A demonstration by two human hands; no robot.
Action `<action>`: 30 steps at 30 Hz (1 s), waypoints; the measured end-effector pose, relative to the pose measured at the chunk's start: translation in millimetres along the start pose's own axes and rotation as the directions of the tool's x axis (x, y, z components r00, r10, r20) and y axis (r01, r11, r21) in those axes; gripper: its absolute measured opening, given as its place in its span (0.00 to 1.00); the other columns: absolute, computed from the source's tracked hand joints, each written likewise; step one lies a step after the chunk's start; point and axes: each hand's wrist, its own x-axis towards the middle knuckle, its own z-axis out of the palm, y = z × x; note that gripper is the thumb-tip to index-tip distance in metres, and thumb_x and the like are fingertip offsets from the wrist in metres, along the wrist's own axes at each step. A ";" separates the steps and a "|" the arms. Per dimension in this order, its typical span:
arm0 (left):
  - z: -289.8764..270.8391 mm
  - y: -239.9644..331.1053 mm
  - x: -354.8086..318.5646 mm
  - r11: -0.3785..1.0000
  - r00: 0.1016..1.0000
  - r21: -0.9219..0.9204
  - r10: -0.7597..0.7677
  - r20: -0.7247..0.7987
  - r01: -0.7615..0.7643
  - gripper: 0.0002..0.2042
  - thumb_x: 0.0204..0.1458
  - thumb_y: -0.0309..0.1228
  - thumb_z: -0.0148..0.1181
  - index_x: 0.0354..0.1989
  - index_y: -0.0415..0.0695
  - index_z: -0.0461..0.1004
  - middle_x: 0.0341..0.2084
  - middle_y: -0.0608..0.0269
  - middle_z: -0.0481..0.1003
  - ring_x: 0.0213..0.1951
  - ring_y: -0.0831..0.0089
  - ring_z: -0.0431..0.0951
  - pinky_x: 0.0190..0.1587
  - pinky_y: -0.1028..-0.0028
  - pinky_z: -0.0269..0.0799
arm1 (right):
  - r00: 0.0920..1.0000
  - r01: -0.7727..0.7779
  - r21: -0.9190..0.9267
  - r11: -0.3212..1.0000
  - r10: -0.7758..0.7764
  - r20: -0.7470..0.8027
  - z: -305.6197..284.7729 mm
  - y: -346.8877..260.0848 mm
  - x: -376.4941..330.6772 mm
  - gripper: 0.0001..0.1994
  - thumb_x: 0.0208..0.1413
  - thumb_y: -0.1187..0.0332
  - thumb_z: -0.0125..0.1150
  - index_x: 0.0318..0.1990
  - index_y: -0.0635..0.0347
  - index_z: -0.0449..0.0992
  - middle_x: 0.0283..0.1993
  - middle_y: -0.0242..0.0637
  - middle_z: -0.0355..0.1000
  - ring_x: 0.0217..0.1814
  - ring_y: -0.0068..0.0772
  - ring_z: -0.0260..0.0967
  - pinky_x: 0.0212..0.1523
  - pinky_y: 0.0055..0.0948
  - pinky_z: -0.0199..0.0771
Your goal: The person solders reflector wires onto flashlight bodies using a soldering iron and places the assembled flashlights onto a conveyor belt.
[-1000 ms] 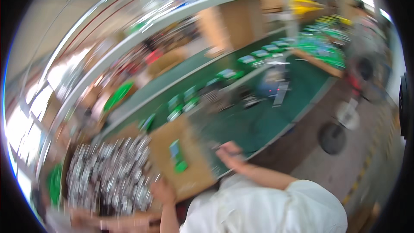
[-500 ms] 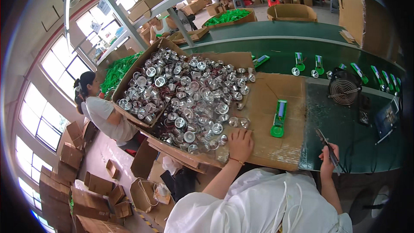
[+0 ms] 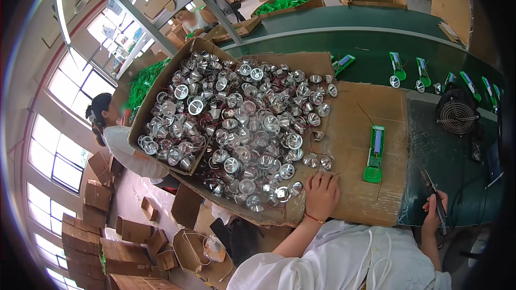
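My left hand (image 3: pixel 322 196) rests on the cardboard sheet (image 3: pixel 349 193) beside the heap's near right corner. Its fingers are a little apart and bent down, the tips partly hidden, and I see nothing in them. Just beyond them lie two silver reflector cups (image 3: pixel 318 161). My right hand (image 3: pixel 434 210) is closed round a slim tool (image 3: pixel 433 189) with a dark handle and a grey metal tip pointing away; its exact kind is unclear. Between the hands, farther up the cardboard, lies a green lamp housing (image 3: pixel 373 156) with a blue-violet cylindrical cell and thin wires.
Reflector cups with dark red wires fill a cardboard box (image 3: pixel 141 96) and a tray at left. Several green housings (image 3: pixel 398 65) with cups line the green bench behind. A small fan (image 3: pixel 457 117) stands at right. Two other people (image 3: pixel 126 145) are at left and back.
The whole view has shifted, so bench, cups and hands sit farther right and mostly lower. Both hands keep nearly the same places on the bench; the right still holds the tool.
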 end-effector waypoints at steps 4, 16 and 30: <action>0.3 0.0 -2.9 1.000 1.000 -0.003 -0.010 0.006 0.010 0.13 0.40 0.30 0.56 0.38 0.48 0.72 0.37 0.66 0.69 0.46 0.67 0.65 0.51 0.62 0.56 | 0.999 -0.032 0.010 0.999 0.032 -0.028 -0.7 -0.8 -2.4 0.09 0.56 0.66 0.49 0.38 0.62 0.65 0.24 0.28 0.61 0.21 0.15 0.56 0.22 0.16 0.55; 0.4 0.9 -1.9 0.999 0.999 -0.022 -0.032 0.014 0.032 0.13 0.41 0.30 0.57 0.38 0.48 0.72 0.37 0.66 0.69 0.46 0.68 0.65 0.51 0.63 0.56 | 0.998 -0.062 -0.002 0.998 0.062 -0.010 -0.4 -1.5 -1.1 0.10 0.55 0.65 0.49 0.39 0.62 0.64 0.25 0.29 0.61 0.22 0.16 0.56 0.23 0.16 0.55; 0.1 1.5 -1.1 0.999 0.999 -0.026 -0.034 0.009 0.034 0.12 0.40 0.30 0.57 0.37 0.49 0.72 0.36 0.66 0.70 0.45 0.68 0.66 0.51 0.62 0.56 | 0.998 -0.054 0.016 0.998 0.053 0.021 2.0 -3.8 -1.0 0.10 0.55 0.66 0.49 0.39 0.62 0.64 0.26 0.29 0.61 0.23 0.15 0.57 0.24 0.15 0.55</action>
